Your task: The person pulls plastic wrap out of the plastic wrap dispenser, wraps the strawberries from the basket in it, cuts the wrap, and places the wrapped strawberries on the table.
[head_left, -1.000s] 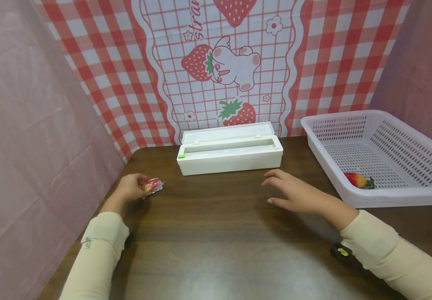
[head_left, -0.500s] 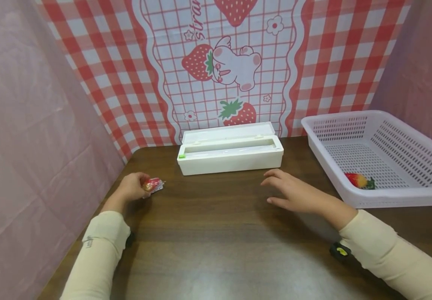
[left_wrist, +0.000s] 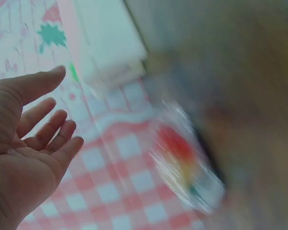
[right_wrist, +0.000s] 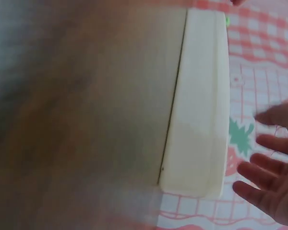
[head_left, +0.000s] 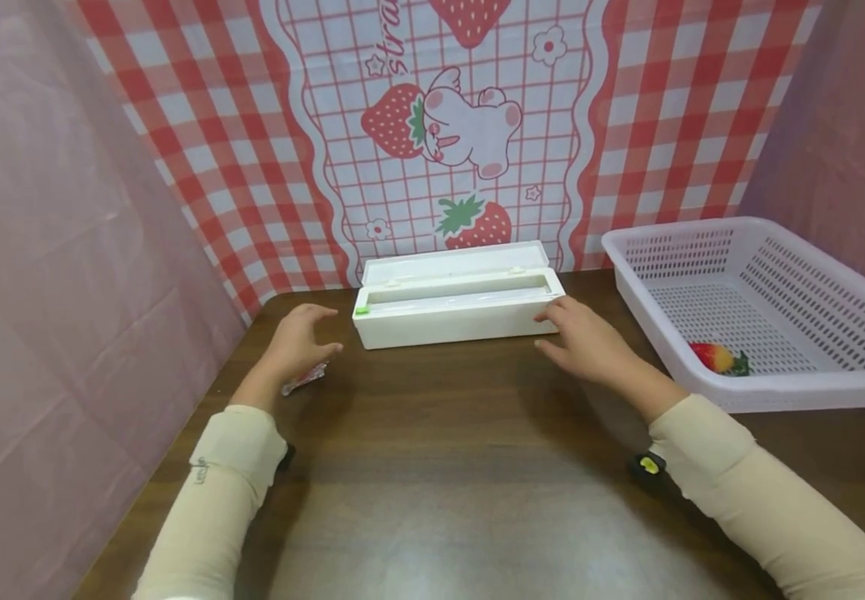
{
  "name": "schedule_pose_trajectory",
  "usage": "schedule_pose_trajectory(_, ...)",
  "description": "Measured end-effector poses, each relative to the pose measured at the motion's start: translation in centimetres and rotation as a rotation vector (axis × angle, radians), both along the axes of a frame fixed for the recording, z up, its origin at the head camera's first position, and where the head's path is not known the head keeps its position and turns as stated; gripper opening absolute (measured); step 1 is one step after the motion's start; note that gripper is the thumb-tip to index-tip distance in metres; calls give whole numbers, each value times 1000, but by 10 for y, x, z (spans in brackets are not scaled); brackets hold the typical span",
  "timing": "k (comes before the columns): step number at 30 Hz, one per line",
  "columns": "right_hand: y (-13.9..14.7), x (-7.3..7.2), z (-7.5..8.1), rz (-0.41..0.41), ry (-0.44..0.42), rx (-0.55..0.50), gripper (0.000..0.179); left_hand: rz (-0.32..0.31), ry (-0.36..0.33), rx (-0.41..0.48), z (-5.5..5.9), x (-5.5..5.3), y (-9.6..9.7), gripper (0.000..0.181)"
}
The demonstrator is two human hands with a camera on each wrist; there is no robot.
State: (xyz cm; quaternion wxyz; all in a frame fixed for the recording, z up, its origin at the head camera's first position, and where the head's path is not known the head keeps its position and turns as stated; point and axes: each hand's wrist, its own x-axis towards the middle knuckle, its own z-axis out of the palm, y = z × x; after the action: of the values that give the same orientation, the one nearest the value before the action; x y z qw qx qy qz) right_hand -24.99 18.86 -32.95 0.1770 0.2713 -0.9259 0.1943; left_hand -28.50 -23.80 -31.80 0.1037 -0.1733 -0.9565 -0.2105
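Observation:
My left hand (head_left: 297,343) is off the table with fingers spread, near the left end of a white cling film dispenser (head_left: 462,325). Below that hand lies a toy strawberry in clear film (head_left: 305,380), partly hidden in the head view. The left wrist view shows the wrapped strawberry (left_wrist: 180,155) blurred, apart from the fingers. At the dispenser's right front corner is my right hand (head_left: 590,343), its fingers loosely extended and overlapping the box in the head view. The dispenser's lid (head_left: 455,262) stands raised at the back, and a green slider (head_left: 362,310) sits at its left end.
A white perforated basket (head_left: 800,390) stands at the right, holding a red and yellow strawberry (head_left: 716,357) with green leaves. A checked strawberry cloth (head_left: 657,108) hangs behind the wooden table (head_left: 432,467). Pink curtains (head_left: 50,275) close in both sides.
My left hand has let go of the wrapped strawberry and moved up and right toward the dispenser. My right hand has moved forward to the dispenser's right end.

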Motion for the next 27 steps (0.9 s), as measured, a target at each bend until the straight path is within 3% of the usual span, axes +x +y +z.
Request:
schedule_pose_trajectory(2,-2,-12,3,-110,-8,-35,30,-24,23,5,6,-5,15,49)
schedule_pose_trajectory(5,-3,-31,10,-200,-17,-63,28,-57,52,-1,14,-15,36,38)
schedule_pose_trajectory(9,-2,-59,16,-209,-38,-43,27,-71,55,-15,22,-30,53,32)
schedule_pose_trajectory(14,2,-83,16,-168,-96,29,28,-46,2,-15,24,-51,63,29)
schedule_pose_trajectory(20,0,-97,16,-134,-116,66,16,15,-79,55,25,-66,66,29)
schedule_pose_trajectory(23,-3,-101,18,-175,-145,37,15,24,-98,93,26,-68,67,28)
schedule_pose_trajectory(27,-6,-105,18,-254,-166,-30,18,-9,-114,84,26,-70,71,25)
